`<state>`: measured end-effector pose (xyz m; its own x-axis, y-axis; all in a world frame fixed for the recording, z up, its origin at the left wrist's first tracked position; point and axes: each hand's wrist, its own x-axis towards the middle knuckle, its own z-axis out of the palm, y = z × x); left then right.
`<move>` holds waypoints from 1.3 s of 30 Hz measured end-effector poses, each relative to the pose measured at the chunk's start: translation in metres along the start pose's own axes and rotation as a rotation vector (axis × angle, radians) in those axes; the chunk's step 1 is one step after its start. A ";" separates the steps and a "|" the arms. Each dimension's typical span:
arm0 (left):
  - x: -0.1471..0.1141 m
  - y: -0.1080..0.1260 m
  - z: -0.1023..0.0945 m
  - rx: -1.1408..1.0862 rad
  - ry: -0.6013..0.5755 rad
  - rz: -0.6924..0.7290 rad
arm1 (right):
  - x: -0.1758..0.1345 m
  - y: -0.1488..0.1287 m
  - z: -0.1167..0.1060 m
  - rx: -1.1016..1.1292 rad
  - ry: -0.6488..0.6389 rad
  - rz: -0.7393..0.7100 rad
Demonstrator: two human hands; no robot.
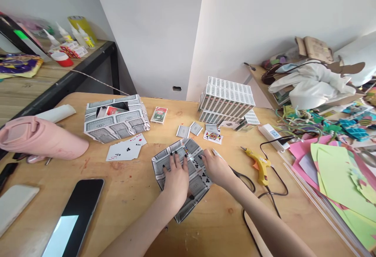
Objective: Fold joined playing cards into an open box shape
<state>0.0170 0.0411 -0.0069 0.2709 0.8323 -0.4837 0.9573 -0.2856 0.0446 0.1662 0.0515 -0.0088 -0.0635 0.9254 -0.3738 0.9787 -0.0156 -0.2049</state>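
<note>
A box covered in playing cards [196, 185] lies in front of me, turned at an angle, with grey card backs and some club faces showing. My left hand [176, 174] rests flat on it, fingers stretched out. At its right edge my right hand [216, 167] is closed, the thumb and fingers pinching the rim; the fingertips are partly hidden. Scissors [247, 179] with black handles lie partly under my right wrist. Just beyond the box are several loose cards [213, 137]. A yellow glue gun [260, 163] lies to the right.
A card-covered tissue box [116, 120], fanned cards [125, 151] and a card pack [159, 115] are at left. A stack of card boxes [226, 96] stands behind. A pink tumbler [49, 137] and a phone [76, 214] lie left. Power strip [273, 136] and coloured paper [337, 178] lie right.
</note>
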 end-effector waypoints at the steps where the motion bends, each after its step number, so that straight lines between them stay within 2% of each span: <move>1: 0.000 0.000 0.000 0.001 -0.001 0.003 | -0.002 0.002 0.000 0.042 -0.007 -0.008; 5: 0.002 0.000 0.002 0.003 -0.007 0.014 | -0.005 0.014 0.000 0.288 -0.099 -0.018; 7: 0.002 0.000 0.002 0.004 -0.018 0.014 | -0.005 0.017 0.001 0.345 -0.081 -0.017; 10: 0.003 -0.001 0.001 0.006 -0.031 0.015 | -0.003 0.018 0.005 0.370 -0.038 -0.016; 17: 0.004 -0.002 0.004 0.007 -0.014 0.023 | -0.005 0.013 0.011 0.396 -0.029 0.025; 22: 0.003 -0.001 0.004 0.015 -0.013 0.020 | -0.008 0.012 0.014 0.504 -0.055 0.058; 26: 0.002 -0.001 0.001 0.021 -0.017 0.028 | -0.007 0.013 0.016 0.497 -0.004 0.072; 31: 0.002 -0.002 0.001 0.026 -0.017 0.037 | -0.006 0.014 0.011 0.525 -0.066 0.051; 39: 0.002 -0.001 0.001 0.020 -0.019 0.038 | -0.009 0.008 0.017 0.477 0.020 0.056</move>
<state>0.0167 0.0428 -0.0088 0.3047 0.8118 -0.4982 0.9442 -0.3261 0.0461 0.1710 0.0364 -0.0228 -0.0050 0.9250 -0.3799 0.7816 -0.2334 -0.5785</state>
